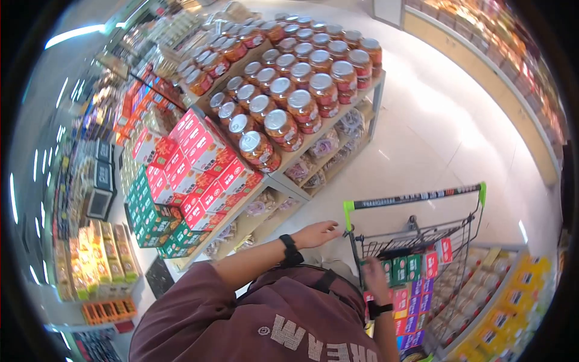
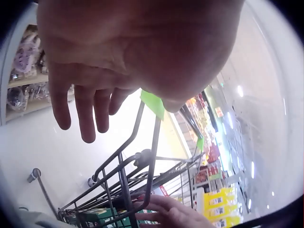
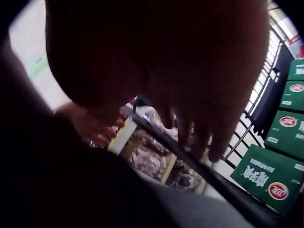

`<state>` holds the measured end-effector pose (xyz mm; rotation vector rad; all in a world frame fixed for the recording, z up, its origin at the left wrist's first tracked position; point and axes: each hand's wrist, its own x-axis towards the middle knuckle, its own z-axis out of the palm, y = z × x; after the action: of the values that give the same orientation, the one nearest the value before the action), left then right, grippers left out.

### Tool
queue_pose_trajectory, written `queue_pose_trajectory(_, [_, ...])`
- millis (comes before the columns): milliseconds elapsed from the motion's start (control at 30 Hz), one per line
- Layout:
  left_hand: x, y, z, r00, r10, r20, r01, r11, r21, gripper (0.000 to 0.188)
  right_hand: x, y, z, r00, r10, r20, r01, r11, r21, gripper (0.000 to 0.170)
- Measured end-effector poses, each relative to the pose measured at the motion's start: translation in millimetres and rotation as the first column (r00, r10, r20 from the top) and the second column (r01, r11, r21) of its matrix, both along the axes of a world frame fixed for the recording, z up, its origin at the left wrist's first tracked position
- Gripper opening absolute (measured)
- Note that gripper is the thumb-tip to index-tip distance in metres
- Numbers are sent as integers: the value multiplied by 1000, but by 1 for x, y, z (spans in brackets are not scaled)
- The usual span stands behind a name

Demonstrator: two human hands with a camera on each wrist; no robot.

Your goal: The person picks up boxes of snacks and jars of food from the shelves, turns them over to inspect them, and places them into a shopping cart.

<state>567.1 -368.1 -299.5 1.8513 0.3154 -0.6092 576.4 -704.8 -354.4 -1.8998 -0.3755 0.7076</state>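
A shopping cart (image 1: pixel 416 232) with a black handle and green end caps stands at the front of my body. My left hand (image 1: pixel 316 234) reaches toward the near green end cap (image 1: pixel 348 206), its fingers loosely extended and holding nothing. In the left wrist view the left palm (image 2: pixel 133 52) hangs above the cart frame, overlapping the green cap. My right hand (image 1: pixel 377 280) is at the cart's near side, beside the green boxes (image 1: pixel 405 269) in the basket. In the right wrist view its fingers (image 3: pixel 216 137) hang relaxed past a dark metal bar (image 3: pixel 190 164).
Red boxes (image 1: pixel 208 172) and green boxes (image 1: pixel 145 211) are stacked on a display beside rows of lidded jars (image 1: pixel 301 105). Bagged goods (image 1: pixel 325 143) fill the shelves below. More packages (image 1: pixel 416 304) lie in the cart. Yellow packs (image 1: pixel 512 295) stand on the right. Pale floor (image 1: pixel 416 133) stretches beyond the cart.
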Motion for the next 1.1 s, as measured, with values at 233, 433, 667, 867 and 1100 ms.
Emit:
queue_pose_trajectory(233, [57,1,1,922,-381,71,351,899,261,69,28,66,-11,933,339,119,-243,839,-488,45])
queue_pose_trajectory(433, [99,79,11,920,-360,152,305,905,297,55,75,69,-32,945,319,67,-241,821,-518,39])
queue_pose_trajectory(667, [73,222,107,681,86,727,-629,575,522,67,156,95,-25,971,221,90,-142,838,-527,38])
queue_pose_trajectory(867, [51,277,76,591,409,695,-801,396,448,102,248,109,-58,989,118,88,-46,816,-576,39])
queue_pose_trajectory(1100, [47,289,73,650,468,599,-752,513,414,115,373,101,-138,990,3,142,67,870,-488,31])
